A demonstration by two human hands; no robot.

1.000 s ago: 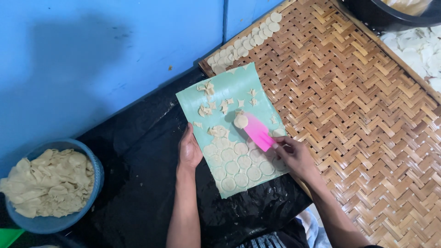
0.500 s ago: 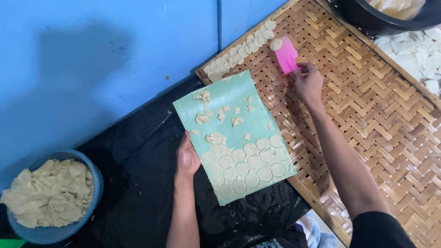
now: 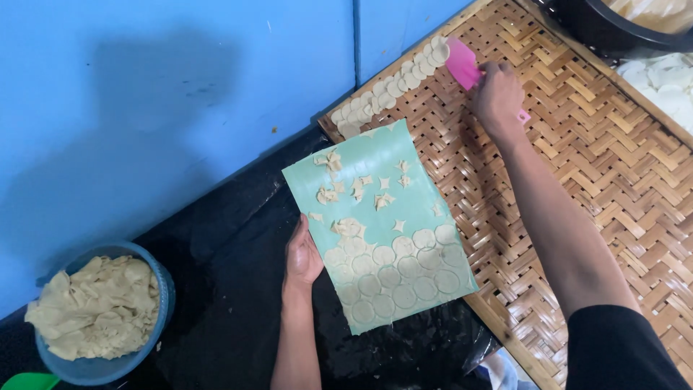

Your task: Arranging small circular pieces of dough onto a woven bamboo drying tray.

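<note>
Pink scraper (image 3: 460, 63) gripped in right hand (image 3: 497, 95) at 1 o'clock — left hand (image 3: 302, 254) flat, steadying green mat (image 3: 419, 206) — woven tray (image 3: 577, 166) beneath.

Home food-making spot, woven bamboo tray (image 3: 577, 166), dough discs (image 3: 393, 83), blue wall (image 3: 144, 108)
</note>
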